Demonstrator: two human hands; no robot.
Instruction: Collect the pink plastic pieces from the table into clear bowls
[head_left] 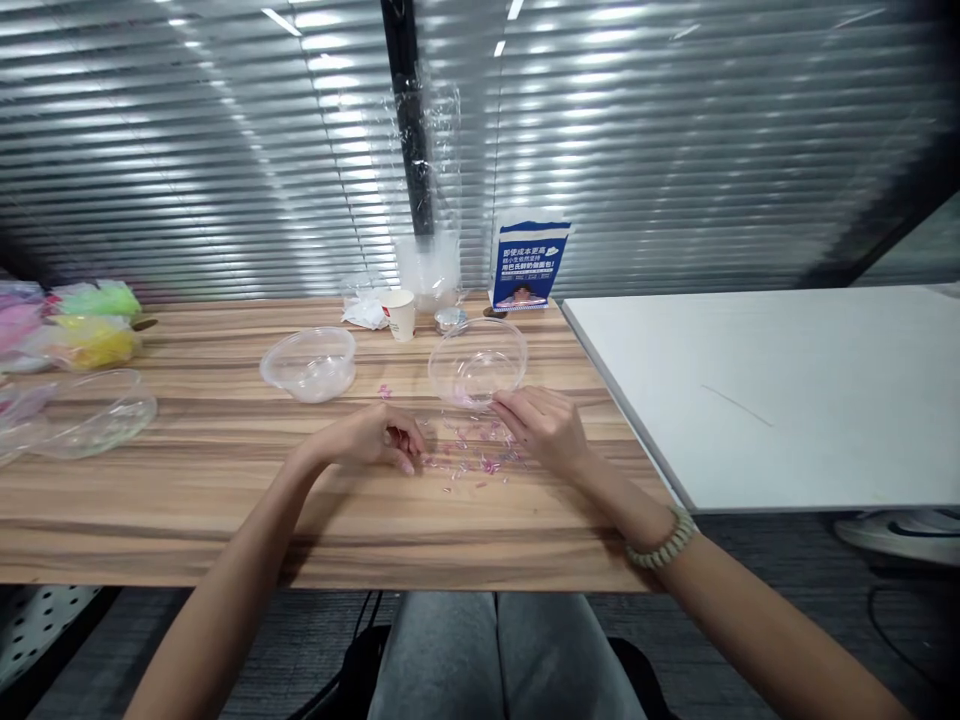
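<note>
Scattered on the wooden table are small pink and clear bits [489, 466], too small to identify. My left hand [379, 438] rests at their left edge, fingers loosely bent and apart, with nothing visible in it. A clear plastic bowl [480, 362] is tilted behind the bits, its inside facing me. The fingers of my right hand [546, 428] pinch its near rim. To the left stands a second clear plastic bowl [309, 368], close to a small pink clump [385, 391].
Behind the bowls are a paper cup [400, 316], a crumpled white wrapper [366, 309], a tall clear bag [429, 265] and a blue printed package [529, 265]. Colourful bags [90, 325] and another clear container [97, 412] lie at left. A white table [780, 390] adjoins at right.
</note>
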